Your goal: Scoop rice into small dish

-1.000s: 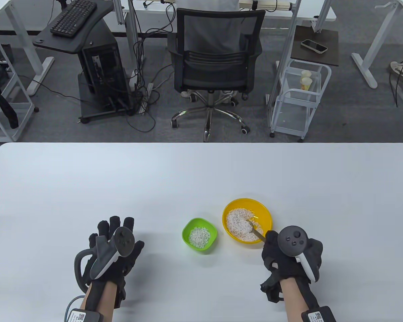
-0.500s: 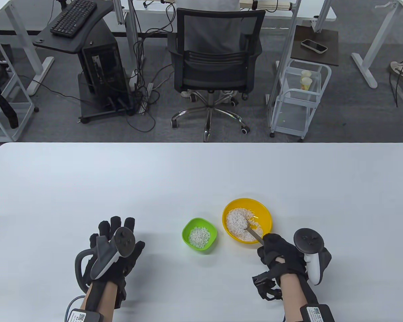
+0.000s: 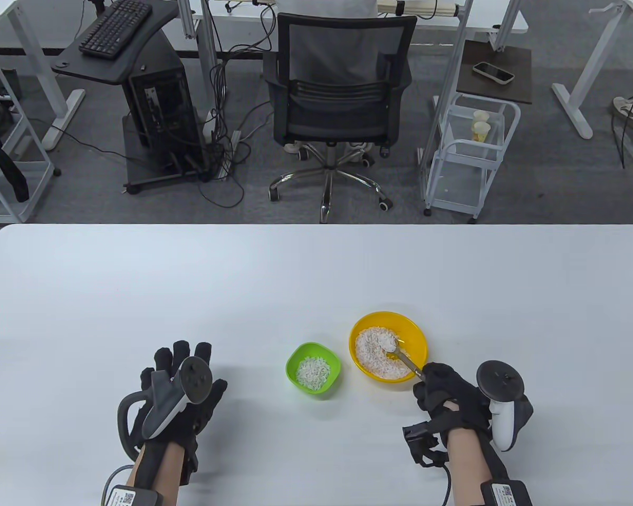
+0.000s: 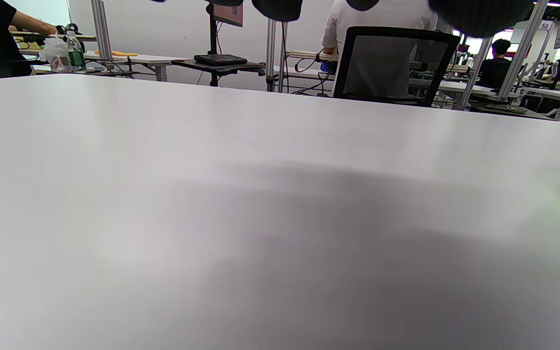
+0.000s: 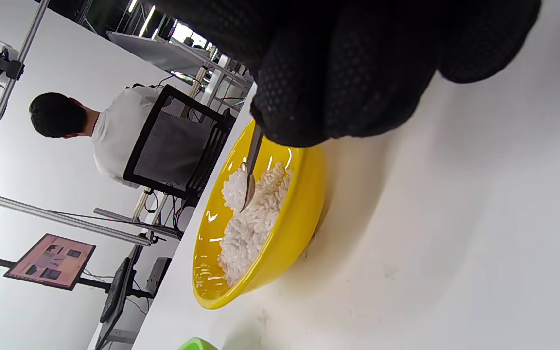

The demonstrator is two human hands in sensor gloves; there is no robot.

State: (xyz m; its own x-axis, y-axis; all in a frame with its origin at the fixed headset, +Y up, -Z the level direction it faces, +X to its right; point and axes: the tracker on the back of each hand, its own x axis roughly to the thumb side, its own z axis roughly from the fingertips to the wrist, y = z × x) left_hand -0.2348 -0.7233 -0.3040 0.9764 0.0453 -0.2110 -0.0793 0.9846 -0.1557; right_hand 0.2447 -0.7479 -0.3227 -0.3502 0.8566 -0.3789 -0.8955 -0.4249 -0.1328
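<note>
— Rolled over, that right hand [image 3: 453,392] has, and the spoon [image 3: 398,354] has come up out of the rice [image 3: 377,353] with a heap on its bowl!

— Grip clamped on the handle. Left hand [image 3: 182,390] flat on the desk [image 3: 190,284], fingers loose, holding nothing.

— So a load is lifted, not yet carried. Spoon lies over the yellow bowl [image 3: 388,345], long axis slanting from the hand up and left, bowl end pointing away.

— Next, I'd say: keep it level, swing left to the green dish [image 3: 313,370], which sits just beside and already holds some rice, then tip.
</note>
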